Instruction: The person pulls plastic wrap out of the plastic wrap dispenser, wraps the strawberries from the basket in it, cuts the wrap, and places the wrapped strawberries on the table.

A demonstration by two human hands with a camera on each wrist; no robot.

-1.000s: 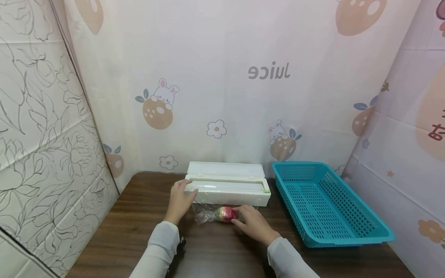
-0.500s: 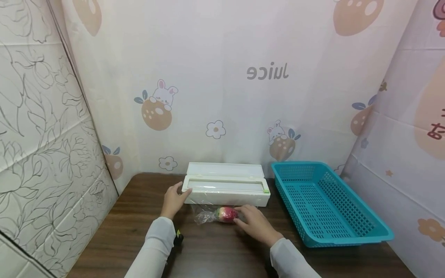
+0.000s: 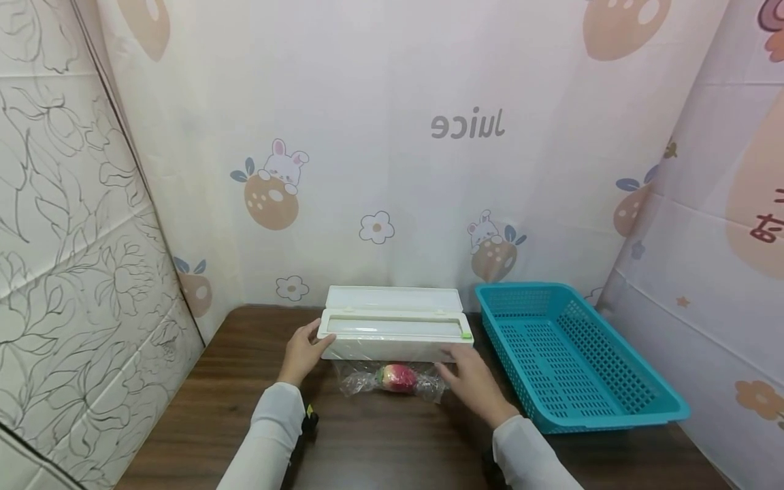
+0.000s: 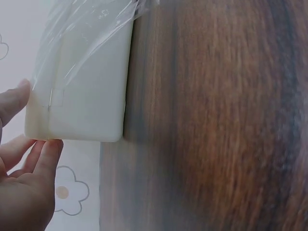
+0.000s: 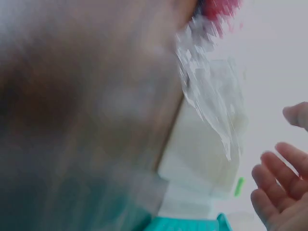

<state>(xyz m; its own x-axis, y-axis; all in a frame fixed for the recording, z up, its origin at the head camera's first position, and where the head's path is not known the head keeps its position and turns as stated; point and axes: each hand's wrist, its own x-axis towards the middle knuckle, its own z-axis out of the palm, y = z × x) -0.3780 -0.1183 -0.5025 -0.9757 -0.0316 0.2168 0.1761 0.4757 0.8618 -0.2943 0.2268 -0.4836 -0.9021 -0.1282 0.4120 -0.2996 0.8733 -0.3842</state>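
Observation:
My left hand (image 3: 301, 355) grips the left end of a white cling film dispenser (image 3: 392, 349), whose lid (image 3: 394, 299) stands raised at the back. In the left wrist view, the thumb is at its front top edge and the fingertips meet its end. Just in front lies a red and yellow-green fruit (image 3: 399, 378) wrapped in clear film (image 3: 360, 381), crumpled on both sides. This film runs up to the dispenser's front. My right hand (image 3: 476, 384), fingers apart and holding nothing, is by the dispenser's front right; the right wrist view is blurred.
A teal plastic basket (image 3: 612, 427) stands to the right on the brown wooden table (image 3: 367, 449). A small green piece (image 3: 467, 335) sits at the dispenser's right end. Printed cloth walls (image 3: 380, 170) enclose the back and sides.
My right hand has let go of the wrapped fruit and moved right, uncovering the film's crumpled right side. My left hand has shifted slightly left and now grips the dispenser's end.

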